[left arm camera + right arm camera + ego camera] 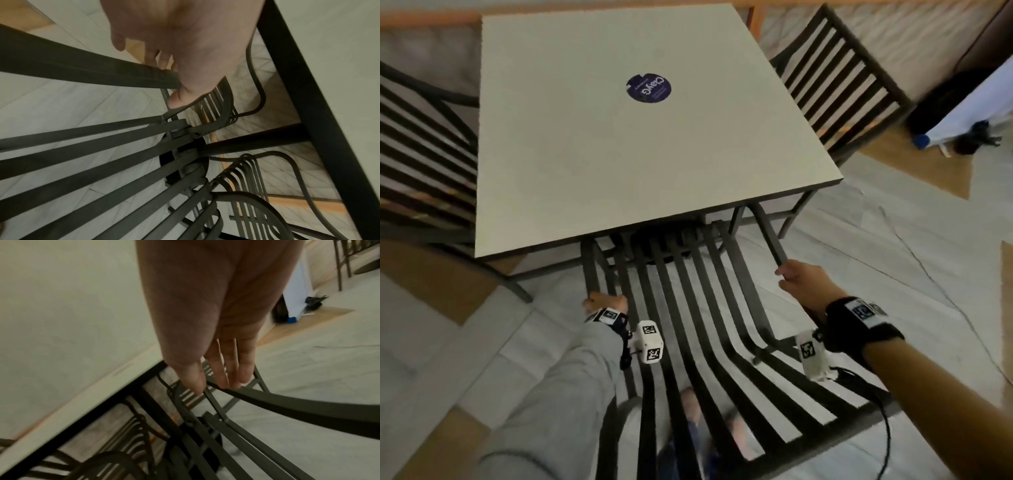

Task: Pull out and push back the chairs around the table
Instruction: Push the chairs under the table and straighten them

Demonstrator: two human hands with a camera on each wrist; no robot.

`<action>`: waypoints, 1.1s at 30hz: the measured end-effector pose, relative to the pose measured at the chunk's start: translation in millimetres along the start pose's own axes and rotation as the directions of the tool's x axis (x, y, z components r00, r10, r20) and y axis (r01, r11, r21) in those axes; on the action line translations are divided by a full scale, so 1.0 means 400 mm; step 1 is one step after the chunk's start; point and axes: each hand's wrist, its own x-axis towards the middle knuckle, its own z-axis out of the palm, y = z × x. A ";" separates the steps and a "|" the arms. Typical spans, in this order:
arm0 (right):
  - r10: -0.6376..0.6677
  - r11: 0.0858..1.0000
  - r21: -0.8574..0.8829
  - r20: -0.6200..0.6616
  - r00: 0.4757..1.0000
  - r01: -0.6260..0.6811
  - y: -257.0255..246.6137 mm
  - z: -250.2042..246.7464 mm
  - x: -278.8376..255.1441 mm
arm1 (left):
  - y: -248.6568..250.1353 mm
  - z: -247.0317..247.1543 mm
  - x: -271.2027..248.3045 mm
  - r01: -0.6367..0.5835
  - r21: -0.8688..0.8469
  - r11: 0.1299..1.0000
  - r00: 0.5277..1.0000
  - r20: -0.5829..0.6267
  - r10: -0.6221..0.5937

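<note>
A dark metal chair with long slats (688, 308) stands at the near side of the square white table (619, 164), its front tucked under the table edge. My left hand (604, 302) grips the left armrest (82, 69), fingers over it and the thumb (177, 99) below. On the other side, my right hand (799, 279) holds the front end of the right armrest (298, 410), which is pinched between thumb and fingers (228, 369). The chair's legs are hidden.
Another slatted chair (421, 137) stands at the table's left side and a third (835, 78) at the far right. A purple round sticker (649, 87) lies on the tabletop. A white and black bundle (969, 113) sits on the floor at the right. My feet (691, 411) show through the slats.
</note>
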 end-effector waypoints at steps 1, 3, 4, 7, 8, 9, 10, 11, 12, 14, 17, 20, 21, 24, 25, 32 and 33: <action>0.043 0.999 -0.017 0.020 0.999 -0.042 0.020 0.017 0.055 | -0.001 0.006 -0.008 0.005 -0.025 1.000 1.000 -0.026 -0.005; 0.126 0.991 -0.052 0.035 0.991 -0.124 0.064 0.052 0.145 | -0.028 0.035 0.014 0.014 -0.108 0.994 0.998 -0.067 -0.021; 0.169 0.984 -0.058 0.034 0.985 -0.167 0.089 0.066 0.181 | -0.041 0.044 0.018 0.017 -0.143 0.990 0.998 -0.062 -0.026; 0.305 0.952 -0.031 0.056 0.951 -0.304 0.169 0.111 0.258 | -0.098 0.061 0.028 -0.048 -0.148 0.988 0.998 -0.047 0.041; 0.326 0.945 -0.046 0.069 0.943 -0.324 0.196 0.128 0.274 | -0.119 0.067 0.035 -0.078 -0.122 0.989 0.996 -0.044 0.073; 0.329 0.944 -0.067 0.074 0.941 -0.324 0.220 0.146 0.285 | -0.132 0.066 0.033 -0.092 -0.107 0.990 0.996 -0.021 0.091; 0.318 0.946 -0.091 0.072 0.945 -0.311 0.237 0.161 0.290 | -0.145 0.072 0.037 -0.099 -0.114 0.989 0.995 -0.006 0.099; 0.303 0.949 -0.110 0.062 0.951 -0.295 0.251 0.173 0.294 | -0.148 0.073 0.031 -0.103 -0.129 0.986 0.995 0.000 0.103; 0.292 0.952 -0.116 0.052 0.955 -0.285 0.259 0.182 0.292 | -0.151 0.078 0.031 -0.120 -0.134 0.984 0.993 -0.019 0.119; 0.282 0.955 -0.105 0.046 0.958 -0.276 0.264 0.190 0.287 | -0.151 0.080 0.034 -0.139 -0.144 0.980 0.990 -0.046 0.134; 0.292 0.955 -0.077 0.041 0.956 -0.288 0.260 0.195 0.278 | -0.155 0.077 0.041 -0.138 -0.171 0.976 0.990 -0.058 0.129; 0.290 0.954 -0.077 0.008 0.957 -0.288 0.251 0.203 0.273 | -0.165 0.067 0.039 -0.135 -0.171 0.976 0.991 -0.045 0.130; 0.283 0.956 -0.081 0.002 0.959 -0.282 0.248 0.208 0.273 | -0.168 0.064 0.039 -0.136 -0.162 0.977 0.990 -0.046 0.131; 0.253 0.964 -0.087 0.017 0.967 -0.250 0.239 0.221 0.268 | -0.183 0.056 0.051 -0.124 -0.143 0.982 0.991 -0.063 0.116; 0.241 0.968 -0.083 0.026 0.970 -0.238 0.236 0.223 0.268 | -0.186 0.050 0.051 -0.118 -0.141 0.983 0.992 -0.064 0.110; 0.223 0.974 -0.066 0.098 0.970 -0.217 0.255 0.213 0.262 | -0.178 0.044 0.044 -0.142 -0.145 0.979 0.990 -0.037 0.138; 0.234 0.971 -0.069 0.091 0.968 -0.228 0.263 0.210 0.264 | -0.173 0.048 0.042 -0.149 -0.142 0.979 0.989 -0.032 0.146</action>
